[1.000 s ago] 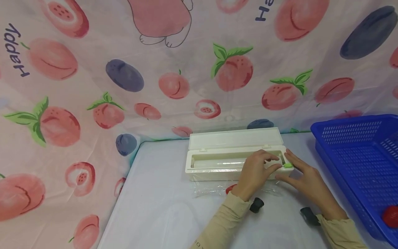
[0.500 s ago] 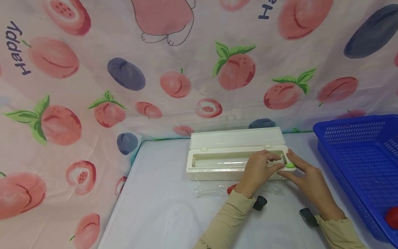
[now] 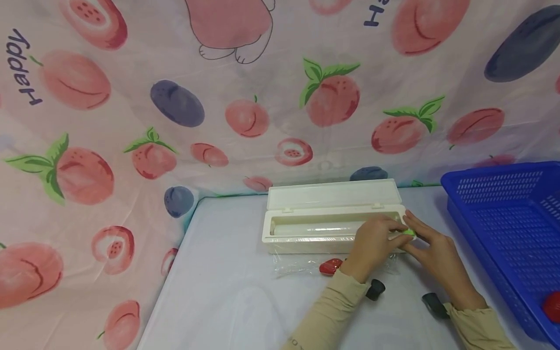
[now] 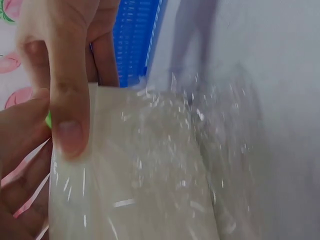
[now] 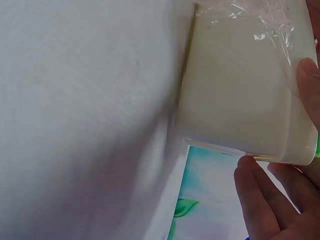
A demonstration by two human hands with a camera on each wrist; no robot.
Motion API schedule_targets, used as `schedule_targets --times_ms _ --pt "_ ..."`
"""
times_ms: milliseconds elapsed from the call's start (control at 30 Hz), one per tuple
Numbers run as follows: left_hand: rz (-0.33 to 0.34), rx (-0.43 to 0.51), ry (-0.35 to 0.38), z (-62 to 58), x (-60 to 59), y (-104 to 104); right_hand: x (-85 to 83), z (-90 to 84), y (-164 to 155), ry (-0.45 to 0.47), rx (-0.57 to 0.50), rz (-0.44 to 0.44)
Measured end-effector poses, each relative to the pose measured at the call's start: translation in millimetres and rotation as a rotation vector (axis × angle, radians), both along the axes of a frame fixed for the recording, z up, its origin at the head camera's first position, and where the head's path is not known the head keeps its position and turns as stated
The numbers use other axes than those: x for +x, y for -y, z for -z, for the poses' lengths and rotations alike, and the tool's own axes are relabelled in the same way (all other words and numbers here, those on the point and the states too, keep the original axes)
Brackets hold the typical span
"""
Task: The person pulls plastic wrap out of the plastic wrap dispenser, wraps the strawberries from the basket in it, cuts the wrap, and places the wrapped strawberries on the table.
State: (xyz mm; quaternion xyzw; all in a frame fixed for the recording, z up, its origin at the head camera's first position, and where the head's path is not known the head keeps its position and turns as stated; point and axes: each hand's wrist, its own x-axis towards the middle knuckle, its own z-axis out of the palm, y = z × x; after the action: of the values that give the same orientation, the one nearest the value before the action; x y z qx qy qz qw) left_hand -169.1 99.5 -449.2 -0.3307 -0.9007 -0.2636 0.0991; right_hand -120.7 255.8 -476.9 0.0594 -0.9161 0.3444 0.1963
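A white cling film dispenser box [image 3: 306,246] stands on the table with its lid [image 3: 332,194] raised at the back. A film roll [image 3: 315,228] lies inside, and clear cling film [image 3: 293,266] hangs over the front onto the table. My right hand [image 3: 439,255] grips the box's right end, its thumb [image 5: 309,87] on the front and other fingers [image 5: 257,200] round the end. At the top right corner, my left hand [image 3: 374,243] pinches the small green slide cutter [image 3: 409,232], mostly hidden by fingers. A red object [image 3: 331,267] lies at the film, partly behind the left wrist.
To the right stands a blue plastic basket [image 3: 494,253] with a red object [image 3: 552,306] in it. A fruit-print cloth [image 3: 262,97] rises behind the white table [image 3: 210,291]. A black wrist device [image 3: 435,305] sits at the right cuff, another [image 3: 375,290] by the left.
My left hand has moved right onto the green slide cutter, covering more of it. More of the red object shows. The right hand keeps its hold on the box end.
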Motion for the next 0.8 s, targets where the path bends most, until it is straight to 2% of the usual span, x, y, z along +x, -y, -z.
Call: schedule_targets --times_ms 267,700,800 --pt "-0.056 0.007 -0.062 2.0 1.5 -6.0 -1.7 3.4 -1.3 -0.062 -0.039 -0.024" --pt "-0.118 0.003 -0.061 -0.4 7.1 -0.6 0.4 0.9 -2.0 -0.073 -0.042 -0.049" --pt "-0.111 0.015 -0.059 -0.5 8.2 0.0 0.2 0.3 -1.9 -0.081 -0.036 -0.045"
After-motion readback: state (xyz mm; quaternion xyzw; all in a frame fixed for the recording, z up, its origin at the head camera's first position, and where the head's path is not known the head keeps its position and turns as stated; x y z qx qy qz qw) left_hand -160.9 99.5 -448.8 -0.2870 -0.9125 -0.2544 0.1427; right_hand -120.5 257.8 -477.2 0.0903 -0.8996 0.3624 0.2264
